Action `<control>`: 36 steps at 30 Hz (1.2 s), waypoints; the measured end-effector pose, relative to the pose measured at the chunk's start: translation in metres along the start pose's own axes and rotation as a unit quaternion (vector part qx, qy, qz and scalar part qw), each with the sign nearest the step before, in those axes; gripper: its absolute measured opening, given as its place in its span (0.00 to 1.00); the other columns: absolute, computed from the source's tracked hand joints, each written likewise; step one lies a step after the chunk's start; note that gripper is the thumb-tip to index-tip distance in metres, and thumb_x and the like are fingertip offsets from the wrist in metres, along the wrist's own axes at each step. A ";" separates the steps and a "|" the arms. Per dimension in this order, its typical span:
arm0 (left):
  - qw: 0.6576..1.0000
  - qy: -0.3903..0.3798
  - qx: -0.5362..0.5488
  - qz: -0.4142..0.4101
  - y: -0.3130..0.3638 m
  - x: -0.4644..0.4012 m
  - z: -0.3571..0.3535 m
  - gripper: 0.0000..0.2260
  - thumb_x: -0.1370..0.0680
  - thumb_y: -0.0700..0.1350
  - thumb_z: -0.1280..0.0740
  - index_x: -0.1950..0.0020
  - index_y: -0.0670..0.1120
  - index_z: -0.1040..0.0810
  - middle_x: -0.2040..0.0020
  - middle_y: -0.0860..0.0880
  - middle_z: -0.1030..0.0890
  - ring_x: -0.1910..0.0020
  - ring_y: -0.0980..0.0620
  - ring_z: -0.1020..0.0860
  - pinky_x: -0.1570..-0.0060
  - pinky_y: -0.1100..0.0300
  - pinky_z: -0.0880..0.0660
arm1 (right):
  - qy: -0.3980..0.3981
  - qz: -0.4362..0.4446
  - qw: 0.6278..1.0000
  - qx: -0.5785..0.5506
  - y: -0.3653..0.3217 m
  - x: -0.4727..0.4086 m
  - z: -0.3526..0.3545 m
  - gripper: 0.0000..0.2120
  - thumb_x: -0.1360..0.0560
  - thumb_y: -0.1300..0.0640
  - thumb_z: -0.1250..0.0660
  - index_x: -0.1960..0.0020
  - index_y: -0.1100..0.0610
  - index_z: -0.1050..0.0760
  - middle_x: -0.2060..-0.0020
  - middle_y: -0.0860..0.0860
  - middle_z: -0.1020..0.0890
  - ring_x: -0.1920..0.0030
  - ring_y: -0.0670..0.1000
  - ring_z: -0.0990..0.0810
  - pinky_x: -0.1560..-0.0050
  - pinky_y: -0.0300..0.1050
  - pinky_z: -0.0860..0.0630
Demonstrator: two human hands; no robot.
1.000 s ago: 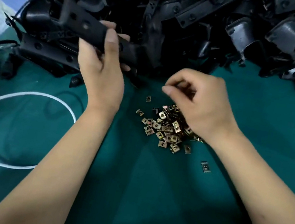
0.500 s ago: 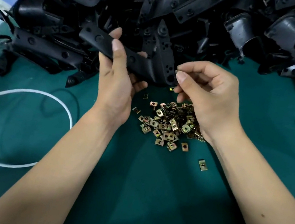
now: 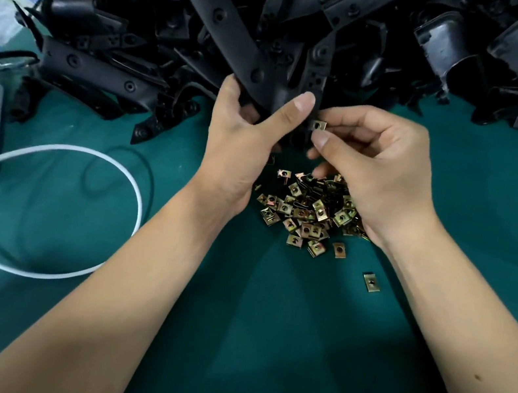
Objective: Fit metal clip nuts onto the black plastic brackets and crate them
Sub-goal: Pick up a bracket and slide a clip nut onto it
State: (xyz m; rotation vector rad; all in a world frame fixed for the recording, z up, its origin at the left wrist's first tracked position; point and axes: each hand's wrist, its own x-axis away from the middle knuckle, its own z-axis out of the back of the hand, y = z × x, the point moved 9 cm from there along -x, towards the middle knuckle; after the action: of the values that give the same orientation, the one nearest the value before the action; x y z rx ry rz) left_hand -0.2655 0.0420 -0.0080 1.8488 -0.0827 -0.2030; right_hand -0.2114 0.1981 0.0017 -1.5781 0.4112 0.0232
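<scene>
We grip a black plastic bracket (image 3: 234, 36) in our left hand (image 3: 243, 138); our right hand (image 3: 370, 167) pinches a clip nut (image 3: 318, 125), seemingly against its edge.

Matt black plastic bracket (image 3: 234, 36) — brassy, shiny metal clip nuts (image 3: 310, 212) — green cloth table (image 3: 260, 335).

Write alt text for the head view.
The left hand holds a black bracket while the right hand pinches a clip nut at its lower end, above a nut pile on a green table.
</scene>
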 end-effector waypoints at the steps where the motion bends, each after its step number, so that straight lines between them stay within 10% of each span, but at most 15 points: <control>1: 1.000 0.015 0.006 0.002 0.000 0.001 0.002 0.23 0.24 0.43 0.22 0.34 0.39 0.27 0.46 0.48 0.14 0.43 0.46 0.15 0.41 0.46 0.18 | -0.001 -0.002 1.000 0.000 0.001 0.000 -0.001 0.07 0.25 0.69 0.26 0.48 0.64 0.17 0.60 0.56 0.13 0.63 0.53 0.14 0.66 0.41 0.19; 36: 0.998 -0.007 0.055 0.032 -0.017 0.003 -0.007 0.18 0.19 0.38 0.29 0.31 0.38 0.30 0.40 0.39 0.18 0.39 0.37 0.18 0.38 0.40 0.20 | 0.028 -0.079 0.994 -0.076 0.012 -0.001 0.008 0.06 0.24 0.69 0.28 0.50 0.62 0.16 0.63 0.53 0.15 0.64 0.51 0.17 0.70 0.40 0.23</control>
State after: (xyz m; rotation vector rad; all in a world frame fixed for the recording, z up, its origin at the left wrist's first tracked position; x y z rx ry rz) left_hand -0.2617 0.0527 -0.0226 1.9505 -0.1646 -0.1701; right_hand -0.2133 0.2061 -0.0101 -1.7615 0.3339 -0.1136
